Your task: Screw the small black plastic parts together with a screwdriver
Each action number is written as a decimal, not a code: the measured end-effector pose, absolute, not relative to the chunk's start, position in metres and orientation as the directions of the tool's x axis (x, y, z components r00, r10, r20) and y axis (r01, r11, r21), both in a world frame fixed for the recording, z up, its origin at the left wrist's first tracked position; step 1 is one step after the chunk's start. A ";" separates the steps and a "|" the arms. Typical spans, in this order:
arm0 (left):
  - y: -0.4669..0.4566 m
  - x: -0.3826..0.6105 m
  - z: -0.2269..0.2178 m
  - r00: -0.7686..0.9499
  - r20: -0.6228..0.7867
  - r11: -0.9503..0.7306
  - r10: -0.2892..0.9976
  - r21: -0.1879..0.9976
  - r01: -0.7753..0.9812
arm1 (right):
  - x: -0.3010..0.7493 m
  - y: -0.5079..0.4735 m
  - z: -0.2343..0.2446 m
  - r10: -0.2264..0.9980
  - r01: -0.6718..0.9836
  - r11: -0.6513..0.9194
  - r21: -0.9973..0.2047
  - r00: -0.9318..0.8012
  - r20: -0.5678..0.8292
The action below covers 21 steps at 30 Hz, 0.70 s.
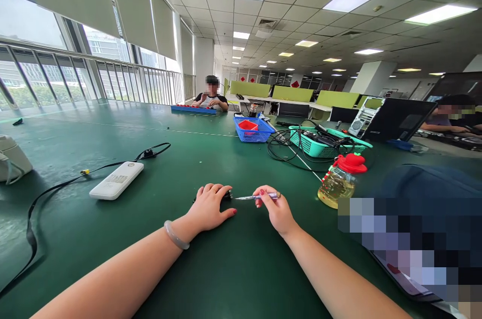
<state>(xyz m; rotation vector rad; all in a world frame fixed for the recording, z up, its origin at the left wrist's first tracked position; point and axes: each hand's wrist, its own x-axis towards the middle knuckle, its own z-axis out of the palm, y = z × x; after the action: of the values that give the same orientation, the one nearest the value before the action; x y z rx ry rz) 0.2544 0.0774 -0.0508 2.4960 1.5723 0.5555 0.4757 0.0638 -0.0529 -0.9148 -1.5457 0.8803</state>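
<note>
The right hand (277,212) pinches a screwdriver (245,198) tight, its tip beside a small black thing (228,195) under the left hand (209,209) (mostly hidden; I can't tell if it's held). Around them: green table (233,279), white power bank (117,181), red-topped bottle (336,186).

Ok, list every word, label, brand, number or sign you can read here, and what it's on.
No text is readable.
White rectangular device with rounded corners: grey print, too small and blurred.
Red diamond-shaped signs in the background: too far off to read.
Slim metal-shafted screwdriver in the right hand: no lettering can be made out.
</note>
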 end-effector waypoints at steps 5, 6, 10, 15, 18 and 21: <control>0.080 0.254 -0.050 0.440 0.199 -0.483 0.875 0.307 0.820 | 0.482 0.077 -0.062 0.937 -0.100 0.347 -0.932 -0.009 0.350; 0.080 0.254 -0.049 0.450 0.200 -0.491 0.871 0.308 0.814 | 0.483 0.080 -0.064 0.944 -0.136 0.326 -0.935 -0.002 0.330; 0.077 0.253 -0.046 0.445 0.191 -0.485 0.875 0.327 0.811 | 0.486 0.088 -0.069 0.969 -0.255 0.243 -0.936 0.012 0.248; 0.070 0.252 -0.045 0.416 0.184 -0.454 0.890 0.311 0.835 | 0.487 0.092 -0.067 0.979 -0.346 0.203 -0.916 0.065 0.193; 0.066 0.250 -0.047 0.378 0.182 -0.415 0.908 0.263 0.871 | 0.486 0.094 -0.068 0.980 -0.363 0.196 -0.911 0.099 0.171; 0.059 0.239 -0.047 0.341 0.176 -0.376 0.923 0.229 0.898 | 0.486 0.098 -0.069 0.981 -0.377 0.188 -0.907 0.116 0.155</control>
<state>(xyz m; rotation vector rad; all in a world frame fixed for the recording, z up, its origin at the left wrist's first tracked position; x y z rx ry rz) 0.2390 0.0590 -0.0471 2.4968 1.7007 0.4238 0.4859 0.0980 -0.0693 -0.8316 -0.9366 1.1840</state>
